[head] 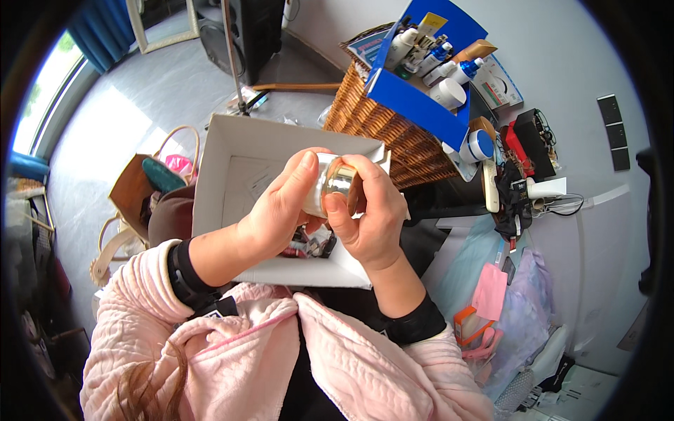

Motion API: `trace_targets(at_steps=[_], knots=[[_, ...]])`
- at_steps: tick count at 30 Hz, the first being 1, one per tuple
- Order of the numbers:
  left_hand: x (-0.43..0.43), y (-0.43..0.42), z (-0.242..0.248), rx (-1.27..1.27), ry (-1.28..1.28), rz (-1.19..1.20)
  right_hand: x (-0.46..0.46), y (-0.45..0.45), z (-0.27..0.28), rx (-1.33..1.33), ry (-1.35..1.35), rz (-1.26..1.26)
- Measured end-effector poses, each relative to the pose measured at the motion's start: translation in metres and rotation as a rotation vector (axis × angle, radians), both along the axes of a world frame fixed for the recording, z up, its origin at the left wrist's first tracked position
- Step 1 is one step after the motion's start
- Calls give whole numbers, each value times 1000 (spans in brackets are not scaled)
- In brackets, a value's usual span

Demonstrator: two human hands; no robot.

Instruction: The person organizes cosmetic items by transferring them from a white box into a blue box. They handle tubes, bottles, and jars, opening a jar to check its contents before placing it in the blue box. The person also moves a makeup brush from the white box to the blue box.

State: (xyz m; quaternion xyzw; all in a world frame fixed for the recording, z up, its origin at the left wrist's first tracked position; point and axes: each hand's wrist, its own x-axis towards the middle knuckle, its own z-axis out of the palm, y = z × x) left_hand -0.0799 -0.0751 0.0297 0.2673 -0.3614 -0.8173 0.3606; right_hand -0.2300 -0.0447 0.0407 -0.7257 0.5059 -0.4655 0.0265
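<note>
A cosmetic jar with a pale body (317, 190) and a shiny gold lid (341, 179) is held on its side between my two hands. My left hand (279, 202) wraps the pale body, thumb on top. My right hand (368, 210) pinches the gold lid between thumb and forefinger; whether the lid is loose cannot be told. Below them stands an open white cardboard box (224, 173). Several small cosmetic items (314, 244) lie in its near part, partly hidden by my hands.
Beyond the box, a wicker basket (363, 121) bears a blue box (416, 113) of bottles and jars. A paper bag (129, 184) stands left, a black loudspeaker (226, 42) behind. On the right lie a hair dryer (547, 187), a pink pouch (489, 289) and lilac fabric (526, 316).
</note>
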Motion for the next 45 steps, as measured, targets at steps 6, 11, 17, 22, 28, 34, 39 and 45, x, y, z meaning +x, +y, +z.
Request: trace_targets(at_steps=[6, 11, 17, 22, 28, 34, 39, 45], knots=[[34, 13, -15, 134, 72, 18, 11, 33, -4, 376, -163, 227], [40, 30, -29, 57, 34, 40, 22, 48, -7, 466, 43, 111], [46, 46, -36, 111, 46, 11, 35, 58, -1, 409, -47, 46], [56, 42, -45, 416, 151, -210, 18, 68, 17, 246, 103, 186], [58, 43, -58, 619, 542, -436, 1, 81, 11, 459, -726, 441], [57, 44, -67, 626, 606, -511, 2, 88, -3, 531, -814, 441], [59, 43, -64, 543, 570, -497, 3, 88, -2, 544, -905, 428], [59, 48, -59, 635, 421, -275, 4, 85, -6, 557, -840, 291]])
